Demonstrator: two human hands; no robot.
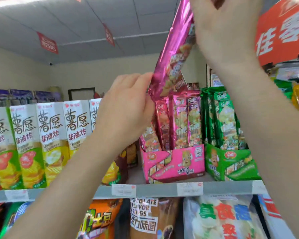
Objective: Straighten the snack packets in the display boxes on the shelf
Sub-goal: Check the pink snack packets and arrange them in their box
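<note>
A long pink foil snack packet [173, 50] is lifted up above the pink display box [175, 163] on the top shelf. My left hand [126, 107] pinches its lower end, just over the box. My right hand [221, 30] grips its upper part near the top of the view. Several more pink packets [180, 121] stand upright in the pink box, some leaning left. To the right, a green display box [231, 165] holds several green packets [226, 118] standing upright.
A row of tall white snack boxes [50, 142] fills the shelf to the left. The shelf edge [154, 189] carries price tags. Bagged snacks [219, 219] hang on the shelf below. An orange sign [281, 31] hangs at the upper right.
</note>
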